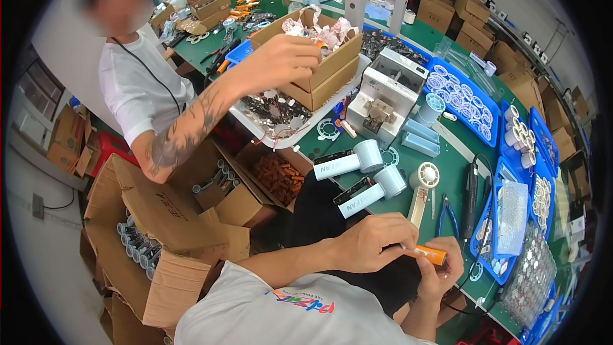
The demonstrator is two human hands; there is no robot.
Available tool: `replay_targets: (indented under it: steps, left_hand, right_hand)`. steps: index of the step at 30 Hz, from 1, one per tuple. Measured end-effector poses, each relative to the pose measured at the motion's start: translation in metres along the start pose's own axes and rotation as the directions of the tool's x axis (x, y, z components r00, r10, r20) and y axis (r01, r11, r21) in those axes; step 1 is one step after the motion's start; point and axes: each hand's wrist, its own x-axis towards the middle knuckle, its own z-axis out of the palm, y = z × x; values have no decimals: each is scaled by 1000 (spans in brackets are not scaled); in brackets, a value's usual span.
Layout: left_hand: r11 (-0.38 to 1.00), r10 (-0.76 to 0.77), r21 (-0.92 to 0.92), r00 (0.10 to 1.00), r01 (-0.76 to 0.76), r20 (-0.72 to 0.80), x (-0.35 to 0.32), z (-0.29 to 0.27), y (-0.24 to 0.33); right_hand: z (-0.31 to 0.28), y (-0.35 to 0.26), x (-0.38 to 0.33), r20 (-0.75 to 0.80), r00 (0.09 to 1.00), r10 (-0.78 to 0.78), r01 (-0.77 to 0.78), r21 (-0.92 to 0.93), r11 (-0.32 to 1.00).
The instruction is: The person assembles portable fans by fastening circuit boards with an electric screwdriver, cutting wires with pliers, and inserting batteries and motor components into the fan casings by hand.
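Note:
My right hand (pixel 445 268) holds an orange cylindrical battery (pixel 431 255) between thumb and fingers, just above my lap at the table's edge. The fingertips of my left hand (pixel 377 241) pinch at the battery's left end, where a bit of white shows; what exactly they grip is too small to tell. Beyond my hands, a cream handheld fan body (pixel 421 186) lies on the green table. To its left rest two light-blue fan bodies (pixel 381 190) with dark parts showing along their handles.
A white-and-grey machine (pixel 386 97) stands beyond the fans. Blue pliers (pixel 446 216) and a black electric screwdriver (pixel 470 195) lie on the right, near blue trays (pixel 483 92) of white rings. At left, a co-worker's tattooed arm (pixel 191 124) reaches over a cardboard box (pixel 332 70). Open cartons (pixel 166 217) stand below.

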Motion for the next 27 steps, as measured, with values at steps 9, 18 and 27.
replay_targets:
  steps: [9,18,27]
  left_hand:
    - [690,-382,-608,911,393,155,-10,-34,9]
    - [745,-631,-346,770,570,-91,-67,-89,4]
    - [816,-563,-258,812,517,-155,-81,-125,10]
  right_hand:
    - [-47,33,6,-166,980,114,-52,338,940]
    - [-55,35,12,-218,974,61,-10,228,974]
    - [-42,26,22,-105,994,42,-17,233,972]
